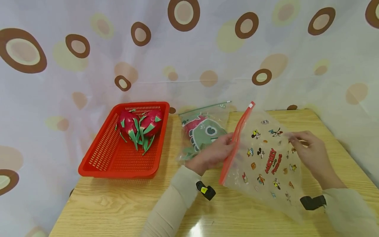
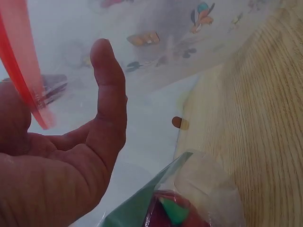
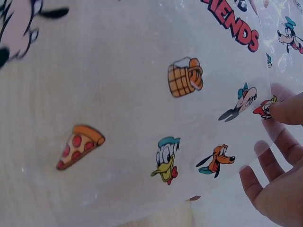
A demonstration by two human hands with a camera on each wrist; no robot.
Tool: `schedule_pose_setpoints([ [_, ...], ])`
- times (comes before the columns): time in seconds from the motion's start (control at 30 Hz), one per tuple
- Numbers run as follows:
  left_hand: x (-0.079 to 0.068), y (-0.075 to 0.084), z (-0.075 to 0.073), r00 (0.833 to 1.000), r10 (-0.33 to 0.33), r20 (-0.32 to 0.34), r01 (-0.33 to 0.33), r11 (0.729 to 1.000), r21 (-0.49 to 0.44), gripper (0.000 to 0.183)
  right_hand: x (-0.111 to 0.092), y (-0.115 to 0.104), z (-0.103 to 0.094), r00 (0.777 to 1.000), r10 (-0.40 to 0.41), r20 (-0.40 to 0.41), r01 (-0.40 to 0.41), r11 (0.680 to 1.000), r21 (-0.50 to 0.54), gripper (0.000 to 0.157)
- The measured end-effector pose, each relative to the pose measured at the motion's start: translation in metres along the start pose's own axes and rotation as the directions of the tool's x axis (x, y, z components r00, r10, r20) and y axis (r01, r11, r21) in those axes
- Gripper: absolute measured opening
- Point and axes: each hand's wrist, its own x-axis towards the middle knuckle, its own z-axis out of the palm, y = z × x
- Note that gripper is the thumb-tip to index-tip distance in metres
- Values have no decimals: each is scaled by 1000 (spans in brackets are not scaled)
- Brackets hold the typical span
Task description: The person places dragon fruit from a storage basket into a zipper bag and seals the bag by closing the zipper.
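Note:
A clear zip bag (image 1: 257,192) with small cartoon prints and red lettering hangs tilted above the table between both hands. My left hand (image 1: 217,152) holds it by the red zip strip (image 1: 234,144); in the left wrist view one finger (image 2: 111,90) stands raised against the plastic. With thumb and fingers, my right hand (image 1: 314,156) pinches the opposite edge; the right wrist view has this hand (image 3: 284,184) partly seen through the film. No contents show inside the bag. Behind my left hand lies another zip bag (image 1: 185,138), green-zipped with a dinosaur print and something red inside.
A red plastic basket (image 1: 118,172) stands on the left of the wooden table (image 1: 118,204). Two dragon fruits, one left (image 1: 128,123) and one right (image 1: 151,122), lie at its far end. A spotted curtain (image 1: 189,52) hangs behind the table.

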Motion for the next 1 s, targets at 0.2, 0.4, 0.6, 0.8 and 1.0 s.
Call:
schedule_pose_setpoints([
  [0.2, 1, 0, 8, 999, 23, -40, -22, 999, 41, 41, 6, -21, 6, 1000, -10, -28, 7, 995, -101, 31],
  [0.4, 3, 1, 14, 994, 82, -77, -79, 996, 38, 45, 9, -46, 12, 1000, -17, -2, 17, 996, -87, 45],
  [0.6, 4, 3, 18, 989, 105, -108, -97, 992, 78, 47, 9, -66, 20, 996, -72, 49, 74, 997, -37, 42],
  [0.8, 8, 6, 21, 969, 163, -188, -129, 975, 178, 40, 5, -87, 32, 980, -103, 173, 96, 994, 47, 36],
  [1.0, 10, 4, 26, 930, 222, -294, -85, 906, 415, 34, -2, -110, 49, 941, -91, 325, 61, 993, 99, 32],
])
